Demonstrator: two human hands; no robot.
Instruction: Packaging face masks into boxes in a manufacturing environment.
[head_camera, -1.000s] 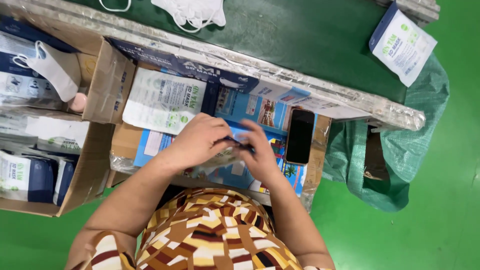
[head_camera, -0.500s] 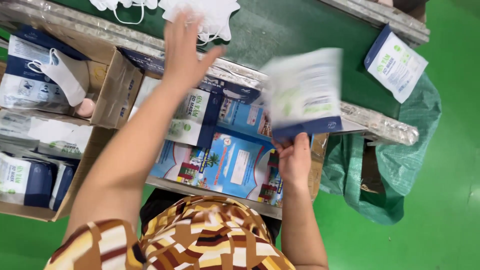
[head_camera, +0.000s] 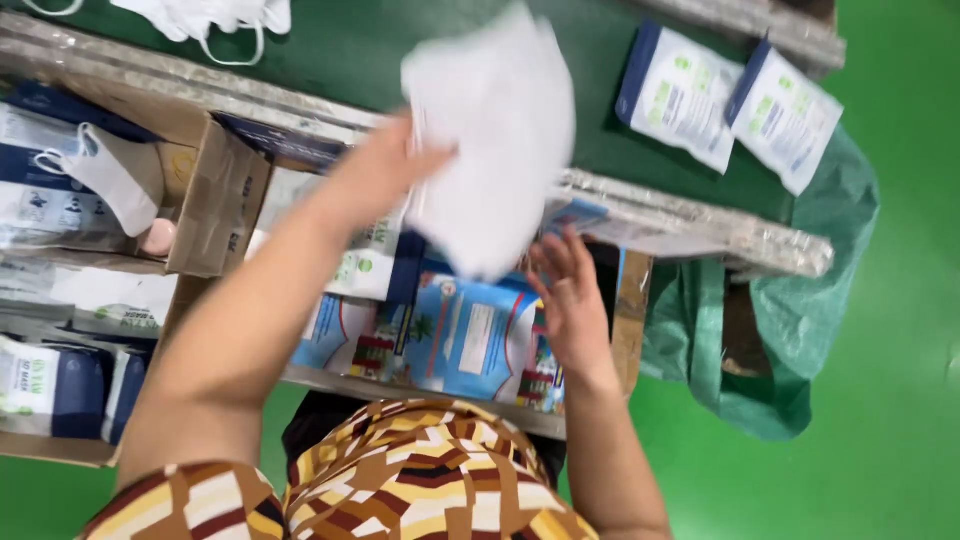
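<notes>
The left hand (head_camera: 385, 175) is raised over the edge of the green table (head_camera: 340, 50), and its fingers are closed on the side of a white face mask (head_camera: 495, 135) (blurred by motion). The mask hangs in the air above the open cardboard box (head_camera: 630, 320) of blue printed packets (head_camera: 470, 335). The right hand (head_camera: 570, 295) is just below the mask with fingers spread open, holding nothing. Two sealed mask packets (head_camera: 730, 100) lie on the table, and more loose masks (head_camera: 215, 15) rest at its far edge.
</notes>
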